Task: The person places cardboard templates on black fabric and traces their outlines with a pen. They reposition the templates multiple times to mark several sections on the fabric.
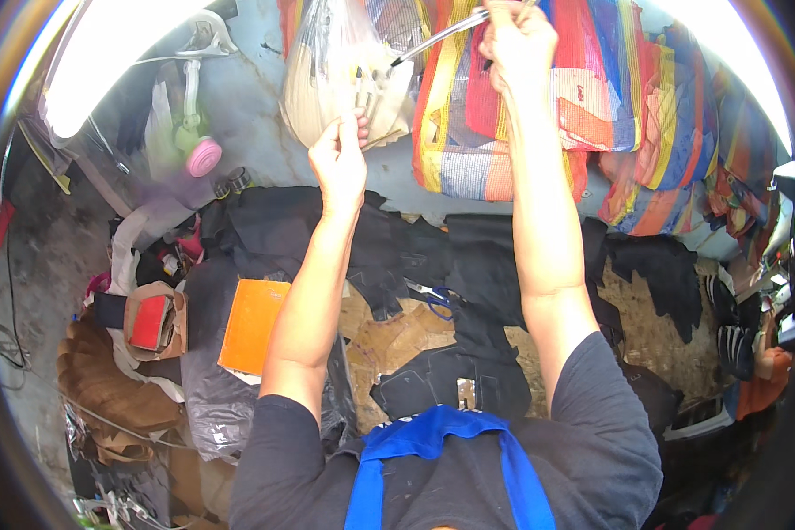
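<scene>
My right hand (pixel 518 44) is raised at the top, closed on a pen (pixel 442 37) with a clear barrel and dark tip. That tip points left and down toward a clear plastic bag (pixel 314 75) holding pale, beige pieces. In front of the bag's lower part is my left hand (pixel 337 155), its fingers pinched together. Several thin, pale sticks with dark ends show just above those fingers; whether they are in my grip or in the bag is unclear. Behind my right hand hang striped mesh bags (pixel 477 97) in red, yellow and blue.
Black sheet pieces (pixel 477 252) cover much of the worktable. Blue-handled scissors (pixel 437 300) lie among them. An orange rectangular pad (pixel 253 325) rests left of my left arm, near a small box (pixel 155 320) with a red item. A respirator with a pink filter (pixel 203 157) hangs at the left.
</scene>
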{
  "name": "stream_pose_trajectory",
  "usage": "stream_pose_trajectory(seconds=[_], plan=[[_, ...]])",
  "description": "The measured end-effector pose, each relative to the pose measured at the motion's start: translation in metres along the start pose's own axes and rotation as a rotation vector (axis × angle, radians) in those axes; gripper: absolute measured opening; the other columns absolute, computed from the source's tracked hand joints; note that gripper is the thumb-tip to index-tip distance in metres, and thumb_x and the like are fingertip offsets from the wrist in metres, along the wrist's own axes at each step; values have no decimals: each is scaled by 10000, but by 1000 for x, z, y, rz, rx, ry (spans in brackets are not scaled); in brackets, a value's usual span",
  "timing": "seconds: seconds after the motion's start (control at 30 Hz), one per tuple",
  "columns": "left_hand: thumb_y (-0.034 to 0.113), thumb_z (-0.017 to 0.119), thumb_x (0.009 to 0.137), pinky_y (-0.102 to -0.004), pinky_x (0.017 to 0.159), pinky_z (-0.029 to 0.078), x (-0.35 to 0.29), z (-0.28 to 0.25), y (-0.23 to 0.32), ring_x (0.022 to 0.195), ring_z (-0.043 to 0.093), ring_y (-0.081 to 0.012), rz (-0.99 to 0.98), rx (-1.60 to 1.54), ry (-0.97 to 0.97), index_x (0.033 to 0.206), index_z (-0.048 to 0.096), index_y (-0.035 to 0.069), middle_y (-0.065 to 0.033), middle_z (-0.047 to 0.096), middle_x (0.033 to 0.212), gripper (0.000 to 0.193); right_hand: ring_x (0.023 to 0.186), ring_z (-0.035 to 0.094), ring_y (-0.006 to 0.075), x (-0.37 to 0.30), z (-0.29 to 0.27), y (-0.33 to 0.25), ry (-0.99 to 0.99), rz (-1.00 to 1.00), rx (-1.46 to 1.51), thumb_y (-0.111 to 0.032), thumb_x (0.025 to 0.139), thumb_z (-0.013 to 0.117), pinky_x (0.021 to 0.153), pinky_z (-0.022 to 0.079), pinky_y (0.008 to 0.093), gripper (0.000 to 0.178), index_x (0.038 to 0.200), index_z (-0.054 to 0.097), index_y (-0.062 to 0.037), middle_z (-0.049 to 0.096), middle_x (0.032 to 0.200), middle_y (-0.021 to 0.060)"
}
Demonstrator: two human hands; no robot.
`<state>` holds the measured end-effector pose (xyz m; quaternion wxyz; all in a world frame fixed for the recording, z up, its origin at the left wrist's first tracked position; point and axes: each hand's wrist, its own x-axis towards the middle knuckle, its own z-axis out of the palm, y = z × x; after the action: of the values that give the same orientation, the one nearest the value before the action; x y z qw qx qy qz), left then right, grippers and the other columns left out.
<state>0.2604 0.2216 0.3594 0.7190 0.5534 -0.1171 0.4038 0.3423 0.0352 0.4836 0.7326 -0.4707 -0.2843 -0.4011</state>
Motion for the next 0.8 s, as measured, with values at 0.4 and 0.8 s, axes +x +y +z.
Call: stream_pose_trajectory(seconds=[0.4, 0.8], plan=[[215, 519, 960, -240, 634, 486, -30, 0, 24, 650, 579, -117, -256, -36, -365, 1148, 567, -21, -62, 613, 800, 305, 437, 459, 45, -58, 29, -1, -504, 339, -264, -270, 852, 680, 383, 347, 204, 279, 843, 640, 5, 607, 662, 21], [199, 528, 953, -229, 583, 468, -127, -88, -10, 641, 573, -96, -579, -43, -139, 1190, 526, 47, -67, 632, 807, 282, 709, 652, 163, -5, 62, 35, -912, 195, -893, -122, 708, 720, 696, 519, 295, 265, 972, 725, -138, 700, 803, 81]])
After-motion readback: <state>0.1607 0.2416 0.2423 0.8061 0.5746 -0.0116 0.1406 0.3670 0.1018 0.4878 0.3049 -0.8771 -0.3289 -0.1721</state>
